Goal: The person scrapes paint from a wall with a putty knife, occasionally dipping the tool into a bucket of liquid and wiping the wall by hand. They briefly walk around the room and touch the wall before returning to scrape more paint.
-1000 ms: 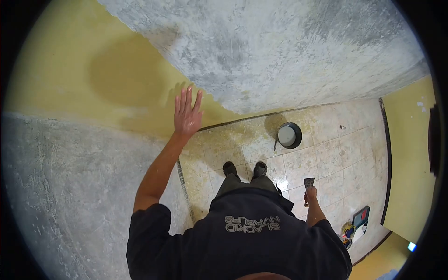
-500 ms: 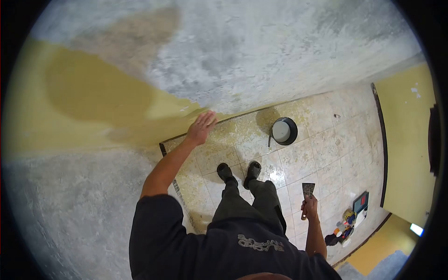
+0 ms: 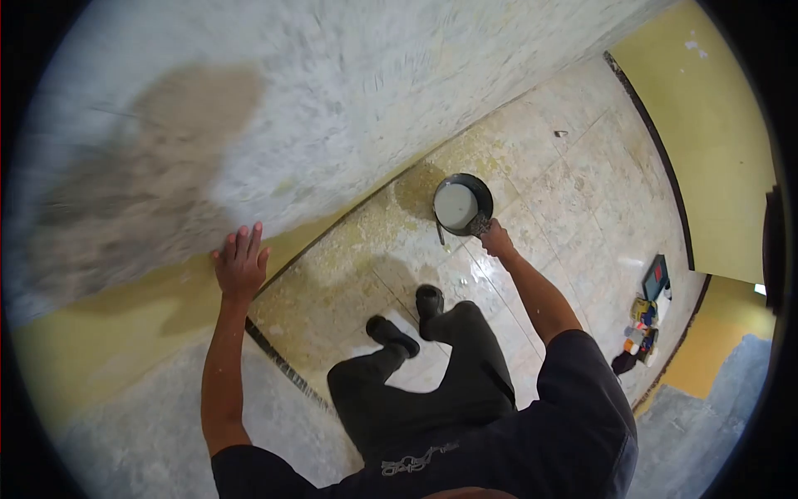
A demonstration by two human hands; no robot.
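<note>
My left hand (image 3: 240, 268) is open, its fingers spread over the wall (image 3: 349, 108) where the bare grey surface meets a strip of yellow paint. In my right hand (image 3: 498, 241) is a scraper (image 3: 480, 223), its speckled wide blade at the near rim of a dark bucket (image 3: 487, 196). My fingers cover most of the handle. Inside the bucket is whitish, milky liquid (image 3: 455, 206). A thin stick-like handle (image 3: 440, 234) hangs down at the bucket's left side.
Pale floor tiles (image 3: 549, 200) carry scattered paint flakes, thickest along the wall. Both my shoes (image 3: 430, 301) stand near the bucket. Toward the right lie a dark tray (image 3: 655, 277) and several small containers (image 3: 642, 313). A small object (image 3: 560, 133) lies farther off. A yellow wall (image 3: 706, 141) bounds the right side.
My right hand has carried the scraper forward and left to the bucket. My left hand has moved onto the wall, fingers spreading. My knees are more bent, and the view has turned.
</note>
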